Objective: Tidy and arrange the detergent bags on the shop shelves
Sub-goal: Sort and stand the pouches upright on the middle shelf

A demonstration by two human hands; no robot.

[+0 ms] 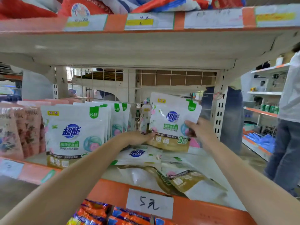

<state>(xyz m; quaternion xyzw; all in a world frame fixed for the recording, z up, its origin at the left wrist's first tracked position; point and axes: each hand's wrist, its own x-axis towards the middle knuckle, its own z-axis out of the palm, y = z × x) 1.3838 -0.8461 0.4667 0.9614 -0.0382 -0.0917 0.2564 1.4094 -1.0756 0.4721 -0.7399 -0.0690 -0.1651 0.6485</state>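
At the far left of the frame a row of pink floral bags [14,129] stands on the shelf [113,190]. Just right of them, a tidy upright row of white detergent bags [73,133] faces forward, packed one behind another toward the wire mesh back [170,78].

Right of centre, the left hand [138,138] comes in from the lower left and holds the lower left part of a held bag [172,120], with the fingers curled along its lower edge; how tightly it clamps I cannot tell. The right hand [198,128] pinches the same bag's right side, thumb on the front face. The bag stands nearly upright, its long axis vertical with the top leaning slightly right, lifted above the shelf board. Another bag [145,119] stands just behind it on the left.

Under both hands, in the lower centre, fallen bags [162,168] lie flat and overlapping on the shelf, one with its logo upside down. A handwritten price tag [150,202] sits on the orange shelf lip below.

The relation that matters: the neat row lies to the left of the held bag, with a gap between, so the left hand is nearer that row. The likely next move is to set this bag down upright, either where it is or shifted left, square with the row. At the far right edge a person [290,111] stands in the aisle.
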